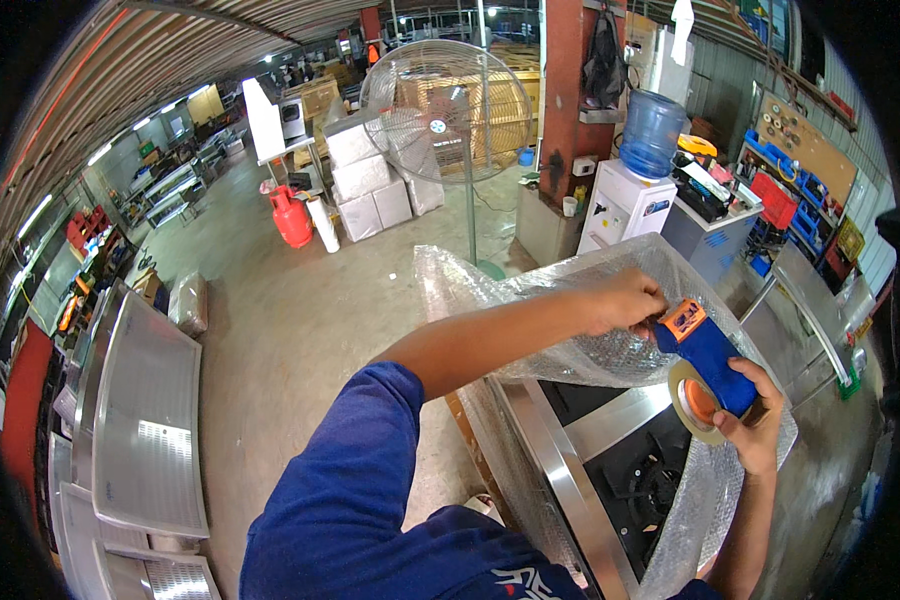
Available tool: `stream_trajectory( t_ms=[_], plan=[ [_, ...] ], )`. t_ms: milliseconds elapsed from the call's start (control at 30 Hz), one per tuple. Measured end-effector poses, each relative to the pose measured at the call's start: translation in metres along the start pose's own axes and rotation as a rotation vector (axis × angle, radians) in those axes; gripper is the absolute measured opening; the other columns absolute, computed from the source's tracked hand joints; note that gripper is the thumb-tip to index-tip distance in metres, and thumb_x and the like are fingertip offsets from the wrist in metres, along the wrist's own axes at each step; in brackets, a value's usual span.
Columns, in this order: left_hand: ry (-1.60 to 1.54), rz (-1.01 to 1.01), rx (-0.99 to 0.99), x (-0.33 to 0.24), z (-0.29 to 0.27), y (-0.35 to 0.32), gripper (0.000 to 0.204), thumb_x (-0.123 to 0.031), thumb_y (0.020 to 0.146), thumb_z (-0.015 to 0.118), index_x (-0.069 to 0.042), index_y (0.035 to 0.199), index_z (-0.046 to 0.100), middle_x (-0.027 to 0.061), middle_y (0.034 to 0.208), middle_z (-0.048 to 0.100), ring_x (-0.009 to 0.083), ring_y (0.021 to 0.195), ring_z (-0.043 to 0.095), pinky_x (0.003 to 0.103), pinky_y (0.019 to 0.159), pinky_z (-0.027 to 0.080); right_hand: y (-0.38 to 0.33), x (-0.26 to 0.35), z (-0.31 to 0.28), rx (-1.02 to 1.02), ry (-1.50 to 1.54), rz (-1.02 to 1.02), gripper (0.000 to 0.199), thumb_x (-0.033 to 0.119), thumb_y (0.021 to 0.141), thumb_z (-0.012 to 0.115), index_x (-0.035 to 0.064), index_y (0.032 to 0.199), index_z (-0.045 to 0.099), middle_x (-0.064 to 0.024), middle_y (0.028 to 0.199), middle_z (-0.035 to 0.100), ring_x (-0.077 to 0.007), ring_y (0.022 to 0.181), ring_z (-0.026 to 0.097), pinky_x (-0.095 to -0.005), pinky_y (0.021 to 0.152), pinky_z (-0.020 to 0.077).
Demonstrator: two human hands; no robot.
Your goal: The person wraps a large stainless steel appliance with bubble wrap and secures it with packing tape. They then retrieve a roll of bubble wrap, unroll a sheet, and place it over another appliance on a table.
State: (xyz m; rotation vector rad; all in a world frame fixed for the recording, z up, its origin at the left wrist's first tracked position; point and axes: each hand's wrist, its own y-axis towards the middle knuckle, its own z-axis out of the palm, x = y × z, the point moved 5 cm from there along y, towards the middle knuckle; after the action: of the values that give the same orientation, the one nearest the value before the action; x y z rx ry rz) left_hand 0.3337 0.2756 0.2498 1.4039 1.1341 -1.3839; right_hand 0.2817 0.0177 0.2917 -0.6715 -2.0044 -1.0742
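My right hand (760, 415) is closed around a blue and orange tape dispenser (715, 365), which carries a roll of clear tape (684, 408). At the dispenser's orange front end, my left hand (625, 303) has its fingers pinched together. Whatever lies between those fingertips is too small to make out. Below both hands is a gas cooktop (542, 440) with a steel frame and black panels. Bubble wrap (590, 350) covers its far part and hangs down along its sides, while the near part shows bare.
Beyond the cooktop stand a large pedestal fan (447, 125) and a water dispenser (625, 205). Steel panels (150, 420) lean at the left. A red gas cylinder (292, 217) stands on the floor near wrapped boxes (360, 165). A metal-framed stand (810, 300) is at the right.
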Motion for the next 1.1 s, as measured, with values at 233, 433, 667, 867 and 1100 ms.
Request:
stream_trajectory(
  t_ms=[233, 433, 667, 867, 1100],
  plan=[
    [0.628, 0.206, -0.039, -0.022, -0.019, 0.028, 0.024, -0.018, 0.094, 0.061, 0.003, 0.086, 0.067, 0.0110, 0.072, 0.068, 0.0140, 0.065, 0.068, 0.032, 0.060, 0.054, -0.004, -0.009, -0.003, -0.025, -0.054, 0.085, 0.061, 0.007, 0.062, 0.079, 0.0018, 0.121, 0.062, -0.0102, 0.118, 0.062, -0.0196, 0.110, 0.059, -0.0331, 0.099, 0.0445],
    [1.161, 0.471, -0.284, 0.033, -0.137, 0.095, 0.031, -0.030, 0.080, 0.063, -0.002, 0.070, 0.070, 0.0230, 0.071, 0.066, 0.0385, 0.065, 0.065, 0.050, 0.061, 0.051, -0.023, -0.044, -0.032, 0.006, -0.134, 0.085, 0.056, 0.007, 0.065, 0.075, 0.0000, 0.119, 0.064, -0.0122, 0.119, 0.064, -0.0210, 0.111, 0.060, -0.0350, 0.101, 0.0442],
    [1.479, 0.199, -0.059, 0.077, -0.138, 0.096, 0.038, -0.032, 0.094, 0.055, 0.002, 0.084, 0.069, 0.0267, 0.088, 0.067, 0.0444, 0.084, 0.064, 0.053, 0.078, 0.050, -0.034, -0.059, -0.020, 0.020, -0.064, 0.404, 0.050, 0.012, 0.069, 0.077, 0.0004, 0.116, 0.065, -0.0100, 0.115, 0.066, -0.0178, 0.106, 0.060, -0.0309, 0.097, 0.0461],
    [1.547, 0.027, -0.055, 0.128, -0.140, 0.083, 0.034, -0.033, 0.095, 0.056, 0.000, 0.098, 0.061, 0.0244, 0.103, 0.064, 0.0433, 0.096, 0.062, 0.052, 0.083, 0.051, -0.033, -0.069, 0.002, 0.064, -0.082, 0.416, 0.045, 0.010, 0.072, 0.078, -0.0007, 0.114, 0.066, -0.0086, 0.110, 0.067, -0.0141, 0.094, 0.063, -0.0282, 0.085, 0.0510],
    [1.640, 0.183, -0.215, 0.120, -0.108, 0.069, 0.058, -0.034, 0.095, 0.057, 0.000, 0.139, 0.040, 0.0241, 0.137, 0.047, 0.0426, 0.124, 0.048, 0.056, 0.099, 0.043, -0.032, -0.078, 0.014, 0.138, -0.089, 0.504, 0.045, 0.012, 0.074, 0.077, -0.0017, 0.115, 0.065, -0.0098, 0.099, 0.068, -0.0138, 0.083, 0.065, -0.0280, 0.077, 0.0525]
  ],
)
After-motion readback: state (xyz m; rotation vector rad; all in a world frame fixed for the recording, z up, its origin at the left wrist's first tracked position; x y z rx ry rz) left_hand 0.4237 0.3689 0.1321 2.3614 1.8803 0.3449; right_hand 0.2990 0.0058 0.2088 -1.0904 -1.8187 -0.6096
